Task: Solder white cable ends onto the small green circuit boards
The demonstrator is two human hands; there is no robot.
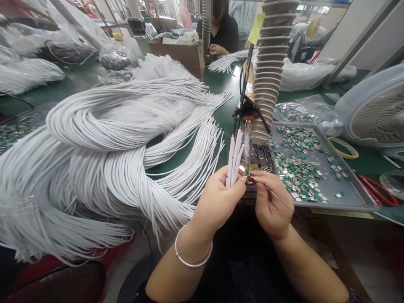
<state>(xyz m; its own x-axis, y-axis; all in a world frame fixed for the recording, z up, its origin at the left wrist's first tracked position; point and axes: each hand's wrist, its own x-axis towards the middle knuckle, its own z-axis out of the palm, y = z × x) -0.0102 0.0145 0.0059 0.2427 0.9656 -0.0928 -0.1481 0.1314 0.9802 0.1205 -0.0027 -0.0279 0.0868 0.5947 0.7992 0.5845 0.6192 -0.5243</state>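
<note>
The left hand is clamped around a bunch of white cables, holding them upright with their ends sticking up, and a silver bangle sits on that wrist. The right hand is pinched closed on a small metal clip right beside the cable ends, and a thin needle runs out from under its fingers. Just past the hands, a metal tray on the green tabletop holds scattered green-and-silver clips. A huge heap of white cables lies to the left. Red scissors and a fan sit to the right; ahead, a co-worker's hand rests near a cardboard box.
</note>
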